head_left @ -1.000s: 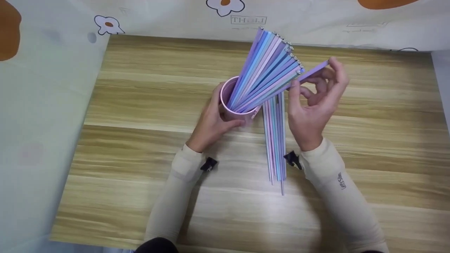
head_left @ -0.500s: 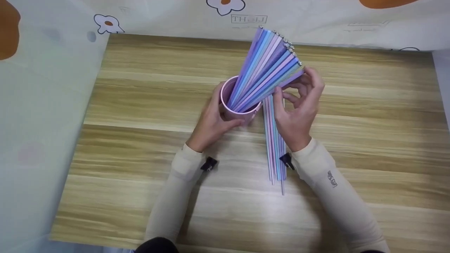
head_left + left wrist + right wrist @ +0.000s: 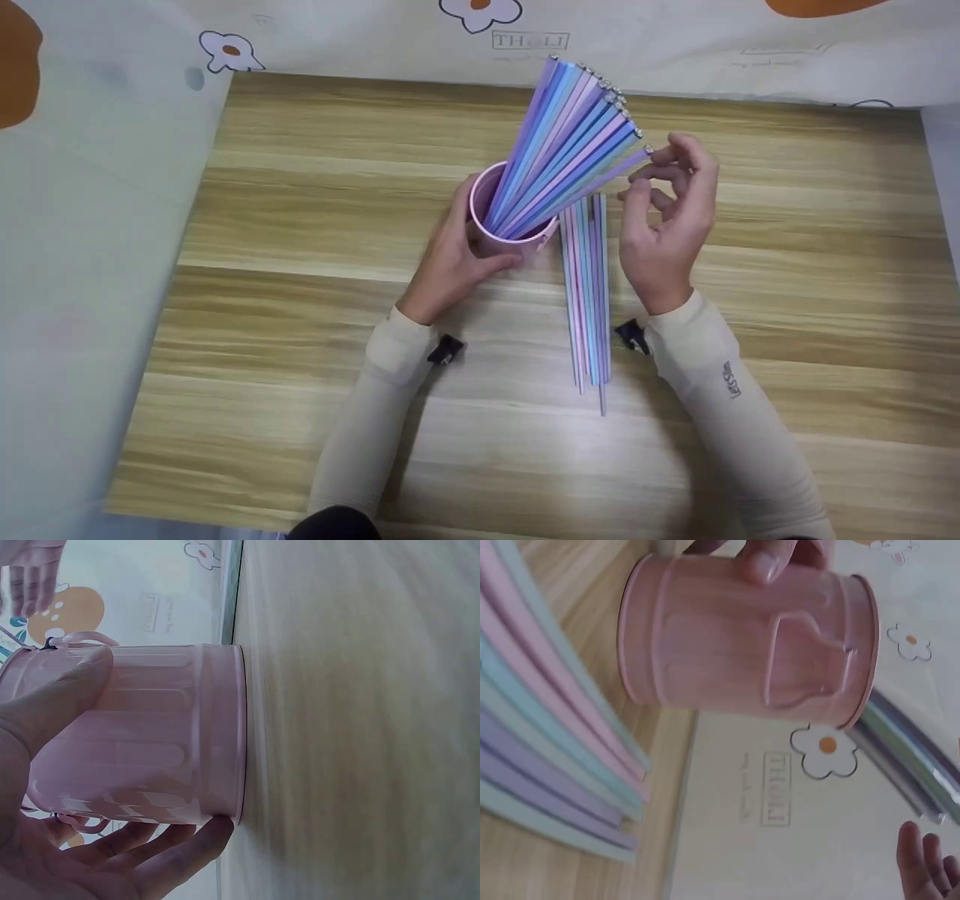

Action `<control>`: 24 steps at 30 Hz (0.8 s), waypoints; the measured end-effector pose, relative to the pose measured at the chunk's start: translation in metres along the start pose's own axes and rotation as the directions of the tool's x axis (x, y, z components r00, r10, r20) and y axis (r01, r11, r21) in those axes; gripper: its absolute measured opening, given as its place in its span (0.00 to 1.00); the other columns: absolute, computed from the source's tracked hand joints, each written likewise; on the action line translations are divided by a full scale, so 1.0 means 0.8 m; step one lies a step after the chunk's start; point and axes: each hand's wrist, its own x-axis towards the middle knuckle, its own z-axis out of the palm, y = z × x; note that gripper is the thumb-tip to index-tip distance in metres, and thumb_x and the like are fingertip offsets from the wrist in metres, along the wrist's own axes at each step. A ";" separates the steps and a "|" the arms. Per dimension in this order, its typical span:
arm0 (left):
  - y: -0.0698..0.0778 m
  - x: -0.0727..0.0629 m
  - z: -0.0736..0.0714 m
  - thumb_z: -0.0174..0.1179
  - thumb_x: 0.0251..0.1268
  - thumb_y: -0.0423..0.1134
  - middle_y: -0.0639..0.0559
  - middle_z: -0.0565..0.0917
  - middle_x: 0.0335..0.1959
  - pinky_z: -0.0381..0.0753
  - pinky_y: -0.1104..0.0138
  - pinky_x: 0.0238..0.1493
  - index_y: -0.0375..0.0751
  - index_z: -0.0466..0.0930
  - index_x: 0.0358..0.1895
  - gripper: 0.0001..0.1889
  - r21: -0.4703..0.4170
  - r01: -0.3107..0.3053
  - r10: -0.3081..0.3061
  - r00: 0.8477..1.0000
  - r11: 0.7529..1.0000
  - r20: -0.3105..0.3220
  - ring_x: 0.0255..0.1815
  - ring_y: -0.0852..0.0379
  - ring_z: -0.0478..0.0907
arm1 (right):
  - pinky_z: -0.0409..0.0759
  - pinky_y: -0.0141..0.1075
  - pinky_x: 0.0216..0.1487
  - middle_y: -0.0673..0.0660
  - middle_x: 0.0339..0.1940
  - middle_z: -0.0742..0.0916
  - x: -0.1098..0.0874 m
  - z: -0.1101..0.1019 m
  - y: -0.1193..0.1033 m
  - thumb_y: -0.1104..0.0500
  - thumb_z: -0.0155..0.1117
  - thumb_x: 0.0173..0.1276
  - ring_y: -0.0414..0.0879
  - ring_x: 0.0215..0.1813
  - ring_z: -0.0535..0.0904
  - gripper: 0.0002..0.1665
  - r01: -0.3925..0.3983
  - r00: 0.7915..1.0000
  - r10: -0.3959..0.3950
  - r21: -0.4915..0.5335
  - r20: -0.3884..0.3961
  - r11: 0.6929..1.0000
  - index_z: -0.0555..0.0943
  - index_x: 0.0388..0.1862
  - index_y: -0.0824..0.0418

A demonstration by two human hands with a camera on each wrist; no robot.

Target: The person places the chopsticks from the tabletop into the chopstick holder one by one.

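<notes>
My left hand (image 3: pixel 455 259) grips a pink metal bucket (image 3: pixel 150 727), its thumb and fingers curled round the ribbed wall. The bucket stands upright at the middle of the table, with small wire handles on its sides. A fan of slim pastel pencil-like sticks (image 3: pixel 559 142) leans out of it to the right, shiny gem-like tips upward. The outermost is a purple stick (image 3: pixel 611 174), a little apart from the others. My right hand (image 3: pixel 671 225) is beside its tip, fingers loosely bent and holding nothing. In the right wrist view those fingertips (image 3: pixel 909 836) show below the stick tips.
More pastel sticks (image 3: pixel 585 300) lie in a bundle on the wood-grain table (image 3: pixel 300 315), between my forearms and right of the bucket. A flower-printed sheet (image 3: pixel 360 45) runs along the table's back and left. Black clips (image 3: pixel 448 350) hang at both cuffs.
The right hand has brought the purple stick down into the fan in the bucket, then let go and drawn back to the right. The left hand and bucket have stayed in place.
</notes>
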 end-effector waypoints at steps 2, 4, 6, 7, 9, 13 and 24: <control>0.000 0.000 0.000 0.79 0.44 0.30 0.39 0.69 0.70 0.59 0.63 0.74 0.31 0.56 0.74 0.52 -0.003 0.005 -0.005 1.000 1.000 0.000 0.70 0.48 0.66 | 0.84 0.32 0.34 0.60 0.44 0.78 0.003 -0.005 0.008 0.74 0.51 0.66 0.48 0.41 0.80 0.21 -0.062 0.997 0.068 -0.120 0.046 0.991 0.73 0.58 0.71; 0.001 0.001 0.000 0.79 0.44 0.30 0.39 0.68 0.70 0.58 0.64 0.74 0.31 0.56 0.74 0.52 -0.003 0.010 -0.010 1.000 1.000 0.001 0.70 0.48 0.65 | 0.83 0.30 0.36 0.62 0.45 0.78 0.006 -0.010 0.018 0.73 0.51 0.67 0.46 0.42 0.79 0.20 -0.131 0.976 0.170 -0.258 0.136 0.957 0.75 0.58 0.69; 0.001 0.001 -0.001 0.79 0.45 0.32 0.40 0.68 0.70 0.58 0.64 0.74 0.32 0.56 0.74 0.52 0.002 0.012 -0.012 1.000 1.000 0.002 0.70 0.48 0.65 | 0.83 0.32 0.39 0.63 0.46 0.78 0.006 -0.014 0.029 0.72 0.53 0.67 0.46 0.43 0.78 0.21 -0.170 0.932 0.276 -0.387 0.237 0.907 0.76 0.59 0.68; 0.001 0.001 -0.001 0.79 0.45 0.32 0.40 0.68 0.71 0.58 0.64 0.74 0.32 0.56 0.74 0.52 0.001 0.014 -0.014 1.000 1.000 0.004 0.71 0.48 0.65 | 0.82 0.34 0.40 0.65 0.46 0.78 0.005 -0.016 0.035 0.72 0.53 0.67 0.48 0.43 0.77 0.21 -0.174 0.906 0.316 -0.432 0.282 0.885 0.76 0.59 0.69; 0.001 0.001 -0.001 0.79 0.45 0.32 0.40 0.68 0.71 0.58 0.64 0.74 0.33 0.56 0.74 0.52 -0.004 0.016 -0.016 1.000 1.000 0.006 0.71 0.47 0.65 | 0.81 0.40 0.42 0.66 0.46 0.78 0.004 -0.018 0.045 0.72 0.54 0.66 0.51 0.44 0.77 0.22 -0.182 0.855 0.386 -0.497 0.346 0.849 0.76 0.60 0.69; 0.000 0.001 0.000 0.79 0.44 0.31 0.40 0.68 0.70 0.59 0.63 0.74 0.33 0.56 0.74 0.52 -0.024 0.015 -0.015 1.000 1.000 0.003 0.70 0.47 0.65 | 0.78 0.45 0.45 0.66 0.46 0.78 -0.001 -0.018 0.062 0.71 0.55 0.64 0.55 0.44 0.76 0.25 -0.179 0.802 0.448 -0.556 0.395 0.811 0.76 0.62 0.69; 0.001 0.002 0.000 0.79 0.45 0.34 0.39 0.68 0.70 0.60 0.63 0.73 0.32 0.56 0.74 0.52 -0.020 0.008 -0.008 1.000 1.000 0.007 0.69 0.46 0.66 | 0.76 0.52 0.52 0.67 0.51 0.78 -0.005 -0.018 0.087 0.71 0.56 0.63 0.58 0.49 0.74 0.33 -0.165 0.707 0.535 -0.627 0.463 0.761 0.70 0.70 0.70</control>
